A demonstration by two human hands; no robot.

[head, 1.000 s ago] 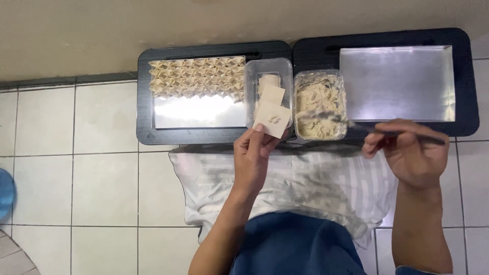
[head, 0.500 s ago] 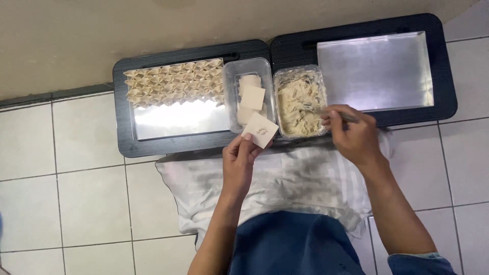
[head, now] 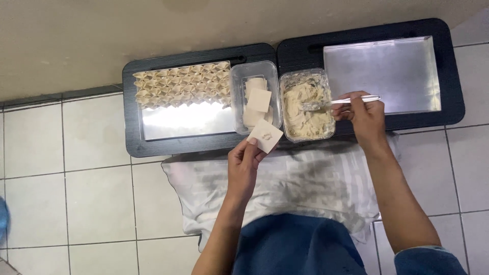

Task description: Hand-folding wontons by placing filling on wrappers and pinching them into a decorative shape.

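Note:
My left hand (head: 243, 165) holds up a square dumpling wrapper (head: 265, 136) with a small dab of filling at its middle, just in front of a clear tub of wrappers (head: 253, 97). My right hand (head: 363, 115) grips a clear plastic spoon (head: 340, 102); its tip rests in the pale filling in a second clear tub (head: 307, 106). Both tubs stand between two black trays.
The left black tray (head: 133, 127) carries a metal pan with several rows of folded dumplings (head: 179, 84). The right black tray (head: 453, 102) bears a bare metal pan (head: 382, 74). A striped white cloth (head: 300, 183) covers my lap over the tiled floor.
My right hand moved from the right pan's edge to the filling tub and dipped the spoon in. The left hand kept the wrapper raised; a dab of filling now shows on it.

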